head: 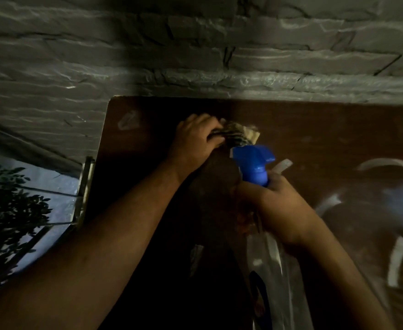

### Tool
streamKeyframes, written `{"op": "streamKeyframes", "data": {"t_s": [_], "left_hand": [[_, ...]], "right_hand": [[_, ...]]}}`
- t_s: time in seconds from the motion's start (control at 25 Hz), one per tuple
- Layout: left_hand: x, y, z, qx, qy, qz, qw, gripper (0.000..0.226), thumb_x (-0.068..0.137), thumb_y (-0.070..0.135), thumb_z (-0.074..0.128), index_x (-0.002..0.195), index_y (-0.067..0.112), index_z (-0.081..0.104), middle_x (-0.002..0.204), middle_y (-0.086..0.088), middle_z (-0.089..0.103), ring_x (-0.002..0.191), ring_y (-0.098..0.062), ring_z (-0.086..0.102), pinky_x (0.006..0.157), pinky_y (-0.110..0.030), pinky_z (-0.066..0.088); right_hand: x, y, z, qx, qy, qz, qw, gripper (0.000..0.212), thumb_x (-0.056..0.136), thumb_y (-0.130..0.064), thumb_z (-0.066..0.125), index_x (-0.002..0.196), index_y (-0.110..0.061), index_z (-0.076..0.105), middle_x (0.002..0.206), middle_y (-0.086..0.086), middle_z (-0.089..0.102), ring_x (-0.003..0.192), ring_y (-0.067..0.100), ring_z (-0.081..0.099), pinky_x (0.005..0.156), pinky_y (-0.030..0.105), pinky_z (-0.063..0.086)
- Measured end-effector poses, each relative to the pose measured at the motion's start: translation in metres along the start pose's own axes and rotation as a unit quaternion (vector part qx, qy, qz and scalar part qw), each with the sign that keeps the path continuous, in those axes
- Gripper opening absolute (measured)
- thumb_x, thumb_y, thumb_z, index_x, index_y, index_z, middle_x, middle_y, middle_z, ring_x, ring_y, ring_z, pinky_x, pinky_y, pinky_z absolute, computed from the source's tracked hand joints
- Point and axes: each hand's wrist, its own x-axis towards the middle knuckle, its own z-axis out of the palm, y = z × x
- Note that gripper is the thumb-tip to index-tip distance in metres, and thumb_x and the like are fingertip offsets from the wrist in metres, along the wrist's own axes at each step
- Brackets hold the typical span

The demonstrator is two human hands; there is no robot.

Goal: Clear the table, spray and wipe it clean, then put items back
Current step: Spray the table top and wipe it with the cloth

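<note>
Nearest, the right hand [276,198] has its grip closed round the neck of a spray bottle [253,167], just under the blue trigger head, holding it above the middle of the worktop [326,144]. The clear body hangs down toward the near edge and is hard to read in the dim light, so how full it is cannot be told. I judge it a light, rigid plastic thing, likely slick if wet; the neck under the trigger is the sound place to hold it, since it leaves a finger free for the lever.

Farther out, the left hand [195,136] has its fingers curled round a bunched cloth [234,134] and presses it to the worktop near the far left corner. The cloth looks soft and limp; bunched in the fist it should carry pressure well.

The spray head sits just beside the cloth, so the two hands may crowd each other. Pale curved streaks lie on the right part of the worktop. A grey stone wall [195,44] runs along the far edge, and foliage [7,206] shows past the left edge.
</note>
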Motion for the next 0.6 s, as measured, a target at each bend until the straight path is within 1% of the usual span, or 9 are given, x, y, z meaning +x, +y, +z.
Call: {"op": "streamKeyframes", "data": {"t_s": [0.04,0.12,0.16,0.2,0.32,0.36,0.4,0.52,0.6], "left_hand": [[0.012,-0.006,0.0,0.012,0.009,-0.04,0.999,0.019,0.084,0.028,0.064,0.096,0.013,0.064,0.101,-0.007,0.064,0.095,-0.03,0.056,0.08,-0.037,0.041],[0.049,-0.004,0.002,0.048,0.034,-0.187,0.981,0.024,0.087,0.029,0.063,0.103,0.012,0.062,0.113,-0.01,0.061,0.106,-0.029,0.054,0.088,-0.039,0.041],[0.06,0.004,0.007,0.051,0.029,-0.225,0.973,0.026,0.088,0.03,0.062,0.106,0.012,0.061,0.117,-0.01,0.059,0.11,-0.028,0.052,0.091,-0.039,0.04],[0.061,0.017,0.013,0.04,0.018,-0.214,0.976,0.026,0.088,0.03,0.062,0.106,0.012,0.061,0.118,-0.01,0.059,0.111,-0.028,0.052,0.092,-0.039,0.04],[0.008,0.024,0.013,-0.004,0.006,-0.053,0.999,0.02,0.084,0.026,0.066,0.096,0.011,0.065,0.1,-0.008,0.064,0.095,-0.027,0.057,0.081,-0.04,0.046],[-0.012,0.016,0.005,-0.001,0.018,-0.044,0.999,0.018,0.083,0.026,0.066,0.095,0.012,0.066,0.097,-0.007,0.065,0.092,-0.026,0.058,0.079,-0.039,0.047],[-0.018,0.01,0.0,0.009,0.036,-0.073,0.997,0.017,0.084,0.026,0.067,0.094,0.013,0.066,0.097,-0.006,0.065,0.092,-0.025,0.058,0.08,-0.038,0.046],[0.026,0.02,0.012,0.034,0.068,-0.231,0.97,0.02,0.087,0.029,0.064,0.1,0.015,0.064,0.107,-0.006,0.063,0.103,-0.024,0.056,0.086,-0.037,0.046],[0.06,0.045,0.03,0.022,0.044,-0.235,0.971,0.022,0.087,0.03,0.065,0.103,0.015,0.065,0.111,-0.006,0.063,0.107,-0.024,0.055,0.09,-0.038,0.046]], "right_hand": [[-0.004,0.002,-0.002,-0.002,-0.001,0.004,1.0,0.007,0.087,-0.008,0.061,0.093,-0.005,0.059,0.062,0.012,0.06,0.05,0.021,0.057,0.045,0.026,0.051],[-0.006,0.006,-0.005,-0.007,0.002,0.009,1.0,0.01,0.087,-0.01,0.063,0.095,-0.006,0.059,0.064,0.01,0.06,0.052,0.02,0.058,0.048,0.027,0.053],[-0.005,0.006,-0.007,-0.008,0.005,0.007,1.0,0.011,0.087,-0.011,0.063,0.096,-0.006,0.059,0.064,0.009,0.06,0.052,0.02,0.058,0.048,0.027,0.053],[-0.006,0.006,-0.009,-0.006,0.004,0.003,1.0,0.012,0.087,-0.012,0.063,0.097,-0.006,0.059,0.064,0.009,0.061,0.052,0.02,0.059,0.048,0.026,0.053],[-0.009,0.005,-0.013,0.012,-0.009,-0.003,1.0,0.012,0.087,-0.012,0.063,0.098,-0.01,0.058,0.063,0.007,0.061,0.052,0.018,0.059,0.048,0.025,0.053],[-0.009,0.007,-0.014,0.015,-0.01,-0.001,1.0,0.013,0.087,-0.012,0.063,0.099,-0.012,0.058,0.063,0.006,0.062,0.053,0.018,0.059,0.049,0.026,0.053],[-0.01,0.009,-0.015,0.014,-0.007,0.001,1.0,0.014,0.087,-0.012,0.064,0.099,-0.013,0.058,0.063,0.005,0.062,0.053,0.018,0.06,0.05,0.026,0.052],[-0.01,0.014,-0.014,0.007,-0.003,-0.002,1.0,0.015,0.086,-0.015,0.065,0.1,-0.014,0.059,0.062,0.004,0.064,0.054,0.019,0.061,0.054,0.029,0.054],[-0.01,0.016,-0.012,0.014,-0.01,-0.002,1.0,0.016,0.086,-0.015,0.065,0.1,-0.016,0.059,0.064,0.003,0.064,0.056,0.018,0.062,0.056,0.03,0.056]]}}
